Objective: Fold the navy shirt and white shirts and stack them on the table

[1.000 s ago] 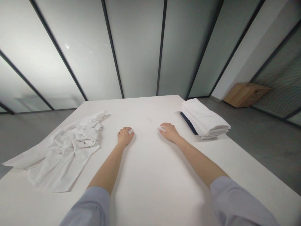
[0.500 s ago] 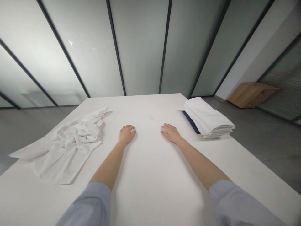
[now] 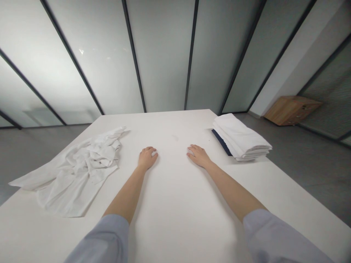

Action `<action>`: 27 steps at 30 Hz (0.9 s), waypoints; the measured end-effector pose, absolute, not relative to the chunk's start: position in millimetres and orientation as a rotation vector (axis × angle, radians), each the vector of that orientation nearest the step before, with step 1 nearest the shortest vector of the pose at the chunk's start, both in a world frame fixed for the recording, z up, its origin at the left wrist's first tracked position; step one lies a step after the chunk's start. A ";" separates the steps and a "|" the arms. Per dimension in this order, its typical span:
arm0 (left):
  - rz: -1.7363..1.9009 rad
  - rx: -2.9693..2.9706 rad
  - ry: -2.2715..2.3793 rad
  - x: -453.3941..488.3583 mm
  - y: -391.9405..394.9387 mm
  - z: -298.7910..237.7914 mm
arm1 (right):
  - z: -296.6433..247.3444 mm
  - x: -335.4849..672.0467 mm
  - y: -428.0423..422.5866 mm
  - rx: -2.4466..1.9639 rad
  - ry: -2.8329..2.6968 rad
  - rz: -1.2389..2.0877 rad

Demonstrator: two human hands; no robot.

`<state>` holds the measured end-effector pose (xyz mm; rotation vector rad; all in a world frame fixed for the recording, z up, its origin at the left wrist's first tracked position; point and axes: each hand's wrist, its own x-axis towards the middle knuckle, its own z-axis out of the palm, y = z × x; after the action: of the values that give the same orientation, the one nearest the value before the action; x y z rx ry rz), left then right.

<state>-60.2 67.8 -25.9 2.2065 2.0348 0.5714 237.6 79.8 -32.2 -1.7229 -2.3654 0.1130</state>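
Observation:
Both my hands rest palm down on a white table (image 3: 175, 204). My left hand (image 3: 147, 157) lies with its fingers curled under slightly, holding nothing. My right hand (image 3: 197, 155) lies flatter, fingers stretched forward and empty. A crumpled white garment (image 3: 76, 171) is spread out to the left of my left hand, about a forearm's length away. A stack of folded white cloths (image 3: 241, 138) sits to the right of my right hand, on top of a dark blue item (image 3: 221, 141) that peeks out at its left edge.
Frosted glass wall panels with dark frames stand behind the table. A low wooden cabinet (image 3: 292, 109) sits on the grey floor at the far right. The crumpled garment hangs slightly over the table's left edge.
My hands have stayed in place on the table. Only the view has shifted a little.

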 end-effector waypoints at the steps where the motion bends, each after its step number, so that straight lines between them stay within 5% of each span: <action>1: 0.572 2.208 2.033 -60.1 67.7 -25.7 | -32.0 237.6 79.7 -1.723 -2.364 0.116; 27: 0.563 2.193 2.048 -59.7 67.0 -24.1 | -33.0 238.0 80.4 -1.728 -2.355 0.139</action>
<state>-59.7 67.0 -24.1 2.1935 2.0479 0.5630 238.0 80.4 -33.0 -1.7278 -2.3545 0.1390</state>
